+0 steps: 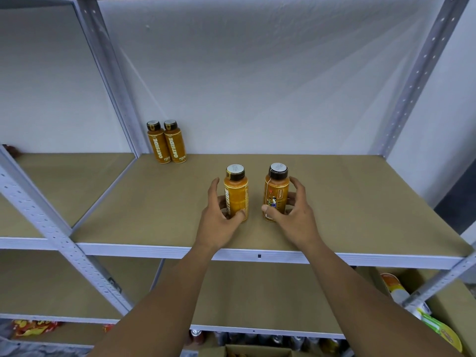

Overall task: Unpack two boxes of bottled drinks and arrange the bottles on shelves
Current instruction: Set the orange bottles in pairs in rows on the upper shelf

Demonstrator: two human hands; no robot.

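— Where do the hands sit?

— Both reach over the front edge of the shelf (347, 202). The left hand (219, 217) grips the left bottle (236, 194): the thumb lies across the lower front of the label and the fingers curl round the far side. The right hand (293, 215) grips the right bottle (275, 194) in the same way, with the thumb pressed low on the label and the fingers wrapped round behind.

— And where are those two bottles on the shelf?

— They stand upright near the middle of the shelf, a little toward its front edge. They are side by side with a clear gap between them. Both are orange with black caps and pale cap tops.

— Is anything else on that shelf?

— A pair of bottles (167, 143) of the same kind stands upright at the back left corner of the shelf, touching each other, labels facing forward.

— And below the shelf?

— A lower shelf (244, 292) runs under it. Beneath the shelf's left end lie red and yellow snack packets (33, 327). Under the middle of the shelf, at the bottom of the view, the top of a cardboard box (257, 351) shows.
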